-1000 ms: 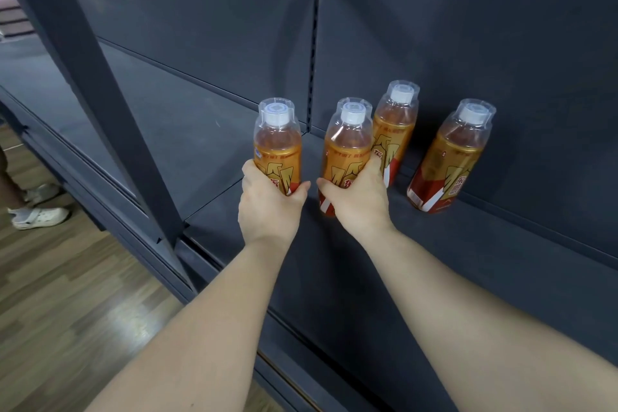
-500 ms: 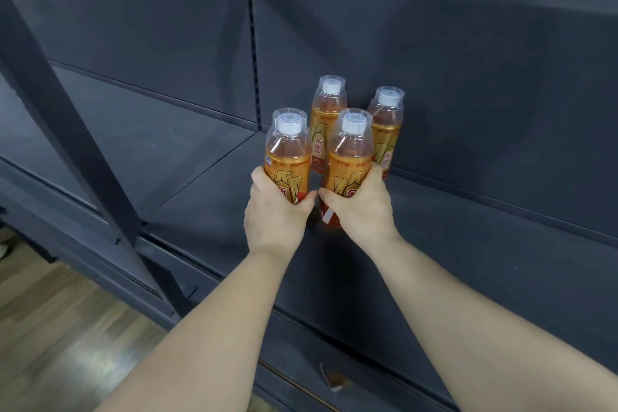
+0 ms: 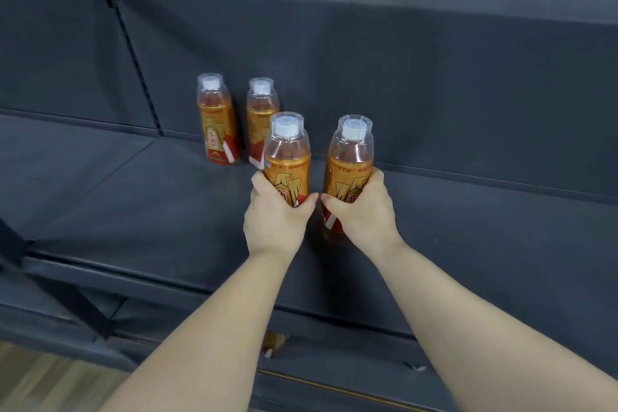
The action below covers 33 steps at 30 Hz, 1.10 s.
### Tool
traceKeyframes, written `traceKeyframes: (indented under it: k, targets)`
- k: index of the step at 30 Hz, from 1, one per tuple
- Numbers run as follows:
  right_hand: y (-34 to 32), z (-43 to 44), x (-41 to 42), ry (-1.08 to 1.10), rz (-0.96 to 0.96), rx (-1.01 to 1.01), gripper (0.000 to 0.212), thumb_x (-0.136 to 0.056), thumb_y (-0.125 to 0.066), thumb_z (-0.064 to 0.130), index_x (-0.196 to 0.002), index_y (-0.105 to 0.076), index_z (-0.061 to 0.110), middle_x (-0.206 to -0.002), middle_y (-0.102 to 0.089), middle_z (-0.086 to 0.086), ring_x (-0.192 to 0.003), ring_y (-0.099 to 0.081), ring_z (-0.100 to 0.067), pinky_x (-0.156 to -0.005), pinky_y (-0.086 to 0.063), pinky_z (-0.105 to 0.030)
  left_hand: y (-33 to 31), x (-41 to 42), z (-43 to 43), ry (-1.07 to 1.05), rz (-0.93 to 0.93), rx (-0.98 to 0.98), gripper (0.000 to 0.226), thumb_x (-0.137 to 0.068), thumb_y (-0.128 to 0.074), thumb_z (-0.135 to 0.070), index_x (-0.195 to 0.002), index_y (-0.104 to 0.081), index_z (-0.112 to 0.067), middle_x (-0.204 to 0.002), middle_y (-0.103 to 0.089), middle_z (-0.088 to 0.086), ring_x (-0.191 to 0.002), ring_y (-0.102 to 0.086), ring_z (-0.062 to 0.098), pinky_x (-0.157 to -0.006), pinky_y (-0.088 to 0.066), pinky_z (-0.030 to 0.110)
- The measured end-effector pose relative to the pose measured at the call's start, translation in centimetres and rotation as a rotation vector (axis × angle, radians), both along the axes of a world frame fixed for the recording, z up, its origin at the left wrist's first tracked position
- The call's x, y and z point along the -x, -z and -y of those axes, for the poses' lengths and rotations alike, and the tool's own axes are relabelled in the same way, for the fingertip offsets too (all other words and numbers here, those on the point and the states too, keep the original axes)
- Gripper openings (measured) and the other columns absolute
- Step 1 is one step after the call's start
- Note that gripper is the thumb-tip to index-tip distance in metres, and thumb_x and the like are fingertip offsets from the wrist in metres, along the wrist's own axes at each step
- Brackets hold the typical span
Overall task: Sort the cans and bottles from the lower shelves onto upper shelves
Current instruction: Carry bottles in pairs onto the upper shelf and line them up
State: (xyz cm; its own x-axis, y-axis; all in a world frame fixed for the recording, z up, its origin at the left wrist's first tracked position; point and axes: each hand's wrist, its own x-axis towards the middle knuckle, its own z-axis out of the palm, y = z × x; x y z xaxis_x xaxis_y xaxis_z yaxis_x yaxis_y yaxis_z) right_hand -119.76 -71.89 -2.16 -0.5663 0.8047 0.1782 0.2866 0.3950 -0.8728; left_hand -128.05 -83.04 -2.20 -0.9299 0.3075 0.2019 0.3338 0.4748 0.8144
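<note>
Two orange drink bottles with white caps stand upright at the back of the dark shelf (image 3: 133, 197): one on the left (image 3: 217, 120) and one beside it (image 3: 259, 110), partly hidden. My left hand (image 3: 276, 214) grips a third orange bottle (image 3: 287, 157) by its lower body. My right hand (image 3: 363, 211) grips a fourth orange bottle (image 3: 349, 160) just to the right. Both held bottles are upright, in front of and right of the standing pair. Whether their bases touch the shelf is hidden by my hands.
The shelf's back panel (image 3: 434, 94) rises behind the bottles, with another shelf above it. A slotted upright (image 3: 133, 57) divides the bays at left. Part of an orange bottle (image 3: 272, 343) shows on a lower shelf. Wooden floor (image 3: 40, 381) lies at bottom left.
Both hands have carried their bottles to the right, away from the two standing bottles, and the view has shifted right. The grips on both bottles are unchanged.
</note>
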Motion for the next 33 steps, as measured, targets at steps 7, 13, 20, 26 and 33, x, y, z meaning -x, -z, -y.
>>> traceKeyframes:
  k: [7, 13, 20, 26, 33]
  targets:
    - [-0.6, -3.0, -9.6, 0.16, 0.007, -0.008, 0.074, -0.08, -0.081, 0.038, -0.136, -0.035, 0.023, -0.123, -0.052, 0.004, -0.111, -0.053, -0.013, -0.084, -0.052, -0.028, -1.0, -7.8, -4.1, 0.136, -0.003, 0.015, 0.081, -0.075, -0.08, -0.055, -0.131, -0.034, -0.018, -0.122, -0.055, 0.003, -0.11, -0.06, 0.025, -0.087, -0.057, 0.041]
    - [-1.2, -4.3, -18.2, 0.271, -0.01, 0.0, 0.063, -0.082, -0.08, 0.034, -0.126, -0.036, 0.028, -0.111, -0.051, 0.009, -0.088, -0.055, -0.005, -0.066, -0.043, -0.012, -1.3, -15.0, -6.9, 0.271, -0.008, 0.025, 0.079, -0.076, -0.079, -0.055, -0.13, -0.034, -0.019, -0.121, -0.054, 0.002, -0.109, -0.059, 0.024, -0.085, -0.057, 0.04]
    - [-1.8, -4.6, -28.1, 0.407, -0.013, 0.009, 0.054, -0.084, -0.079, 0.03, -0.116, -0.035, 0.029, -0.094, -0.054, 0.013, -0.067, -0.059, 0.0, -0.049, -0.041, -0.009, -1.3, -23.6, -10.1, 0.436, -0.001, 0.054, 0.082, -0.077, -0.078, -0.055, -0.135, -0.031, -0.021, -0.126, -0.054, 0.002, -0.112, -0.059, 0.025, -0.09, -0.058, 0.044]
    - [-2.3, -5.0, -35.0, 0.562, -0.007, 0.054, 0.049, -0.084, -0.077, 0.027, -0.114, -0.038, 0.025, -0.085, -0.059, 0.008, -0.06, -0.061, 0.009, -0.047, -0.04, -0.007, -1.4, -29.3, -12.5, 0.591, -0.015, 0.087, 0.081, -0.076, -0.078, -0.057, -0.132, -0.033, -0.02, -0.122, -0.055, 0.003, -0.108, -0.061, 0.025, -0.087, -0.058, 0.042]
    - [-2.7, -5.1, -40.8, 0.784, 0.002, 0.037, 0.052, -0.084, -0.077, 0.029, -0.118, -0.038, 0.025, -0.091, -0.056, 0.012, -0.059, -0.057, 0.013, -0.045, -0.038, -0.007, -2.1, -34.7, -15.9, 0.824, -0.014, 0.064, 0.08, -0.078, -0.079, -0.053, -0.135, -0.032, -0.021, -0.124, -0.055, 0.004, -0.111, -0.06, 0.026, -0.088, -0.055, 0.041]
